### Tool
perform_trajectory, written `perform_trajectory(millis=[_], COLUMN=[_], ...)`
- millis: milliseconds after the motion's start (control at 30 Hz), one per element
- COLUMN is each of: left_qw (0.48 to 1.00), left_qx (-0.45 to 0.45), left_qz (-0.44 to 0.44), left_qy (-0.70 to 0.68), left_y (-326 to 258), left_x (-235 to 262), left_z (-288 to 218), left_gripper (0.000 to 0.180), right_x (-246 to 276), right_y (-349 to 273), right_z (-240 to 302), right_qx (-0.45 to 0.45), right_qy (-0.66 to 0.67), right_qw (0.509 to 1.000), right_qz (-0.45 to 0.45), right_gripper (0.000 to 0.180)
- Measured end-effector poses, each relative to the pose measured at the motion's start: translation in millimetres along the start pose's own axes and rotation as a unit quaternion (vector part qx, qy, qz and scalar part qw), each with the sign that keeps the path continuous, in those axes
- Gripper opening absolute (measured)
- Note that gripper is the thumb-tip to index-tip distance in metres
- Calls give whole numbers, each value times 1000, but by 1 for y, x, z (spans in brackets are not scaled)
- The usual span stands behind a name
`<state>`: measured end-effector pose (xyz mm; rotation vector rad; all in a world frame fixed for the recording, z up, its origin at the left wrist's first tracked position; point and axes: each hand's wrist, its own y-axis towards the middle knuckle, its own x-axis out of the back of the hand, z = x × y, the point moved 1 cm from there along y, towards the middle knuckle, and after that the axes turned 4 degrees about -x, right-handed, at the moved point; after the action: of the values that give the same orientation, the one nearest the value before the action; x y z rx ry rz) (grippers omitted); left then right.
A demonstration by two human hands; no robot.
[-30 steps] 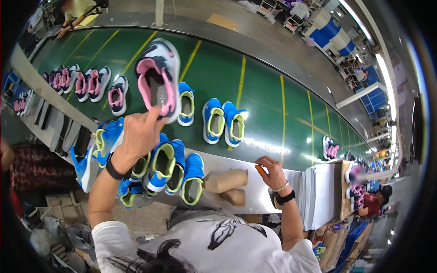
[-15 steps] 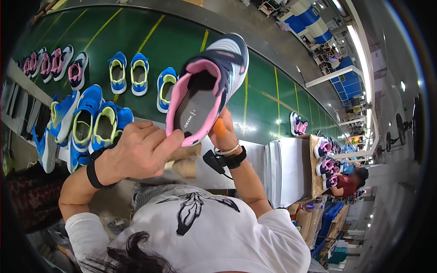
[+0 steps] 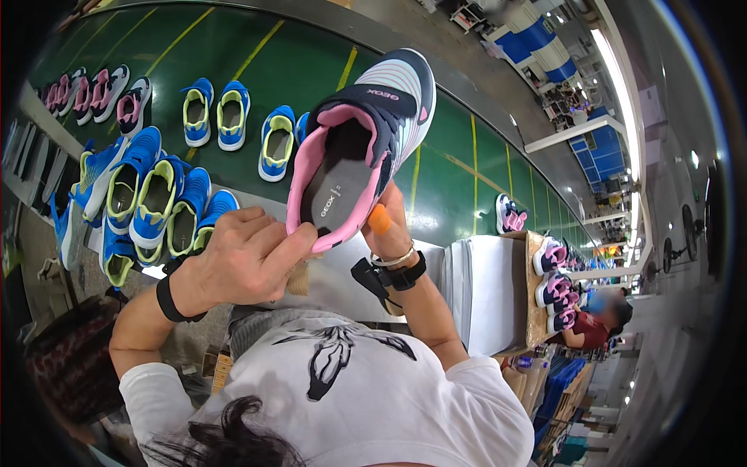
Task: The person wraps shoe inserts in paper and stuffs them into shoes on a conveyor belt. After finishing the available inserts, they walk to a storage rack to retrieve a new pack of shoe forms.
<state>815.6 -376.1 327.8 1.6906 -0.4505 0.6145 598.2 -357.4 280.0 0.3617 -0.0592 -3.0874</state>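
Note:
Held up before me is a navy, white and pink sneaker [image 3: 342, 179], its toe pointing away and its opening turned toward me. A grey insole [image 3: 331, 194] shows inside the pink lining. My left hand [image 3: 253, 257] pinches the heel edge of the collar, thumb and fingers pressed together. From the right side my right hand [image 3: 389, 222] supports the shoe, an orange cover [image 3: 379, 219] on one digit. Its other fingers are partly hidden by the shoe. Black bands circle both wrists.
A green conveyor [image 3: 257, 58] with yellow lines carries blue shoes [image 3: 231, 117] and pink-lined shoes [image 3: 132, 105]. Several blue sneakers [image 3: 156, 194] are piled at left. White paper sheets [image 3: 486, 292] are stacked beside a cardboard box [image 3: 535, 288] at right. A person in red [image 3: 595, 327] is farther right.
The held sneaker has tipped slightly, showing more of its strap and toe. My grip looks the same. Blue shoes on the conveyor appear a little farther left, and more of the left pile shows.

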Motion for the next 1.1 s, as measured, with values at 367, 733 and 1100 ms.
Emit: perform_trajectory(millis=[367,733,1100], left_qw=[937,849,961], left_qx=[261,335,114], left_qz=[144,408,246], left_qy=[184,18,60], left_y=[-42,-325,32], left_x=[17,27,-165], left_z=[167,565,350], left_gripper=[21,51,28], right_x=[43,94,238], right_y=[-4,-142,-322], right_z=[-9,-46,105], right_qx=[57,-100,-29], right_qy=[-259,-385,-611], right_qw=[963,863,495], right_qz=[-51,-311,-617], right_gripper=[43,21,32])
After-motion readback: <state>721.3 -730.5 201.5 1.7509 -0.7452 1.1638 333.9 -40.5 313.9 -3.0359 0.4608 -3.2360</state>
